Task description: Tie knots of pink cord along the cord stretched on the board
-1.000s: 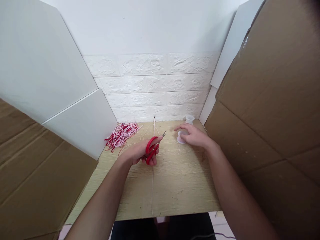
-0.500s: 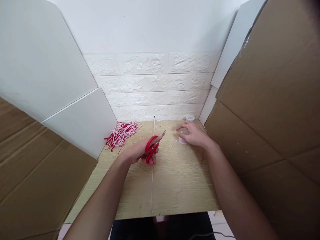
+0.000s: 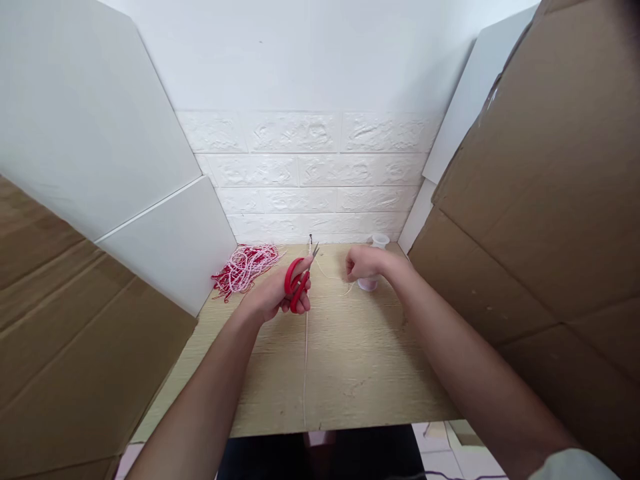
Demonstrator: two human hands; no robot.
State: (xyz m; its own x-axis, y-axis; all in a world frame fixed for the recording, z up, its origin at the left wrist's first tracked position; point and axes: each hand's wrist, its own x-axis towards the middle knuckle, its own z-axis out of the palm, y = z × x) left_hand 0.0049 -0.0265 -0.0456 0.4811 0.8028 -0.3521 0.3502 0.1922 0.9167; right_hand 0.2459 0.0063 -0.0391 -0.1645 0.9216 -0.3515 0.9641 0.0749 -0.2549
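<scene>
My left hand (image 3: 273, 297) grips red-handled scissors (image 3: 297, 283), their short blades pointing up toward the back wall. A pale cord (image 3: 305, 360) runs straight down the middle of the wooden table (image 3: 350, 373) from a small pin at the wall to the front edge, passing just right of the scissors. My right hand (image 3: 365, 262) is closed in a pinch over a thin loose thread (image 3: 333, 279) that trails left, beside a white spool (image 3: 368, 285). A heap of red and pink cords (image 3: 245, 267) lies at the back left.
A small white cup (image 3: 380, 240) stands against the brick-patterned wall at the back right. Brown cardboard panels (image 3: 540, 187) and white boards (image 3: 165, 247) wall in the table on both sides. The table's front edge is near my body.
My left hand has carried the scissors a little up and back toward the wall. My right hand has lifted off the spool, moved left and closed into a pinch on the thread.
</scene>
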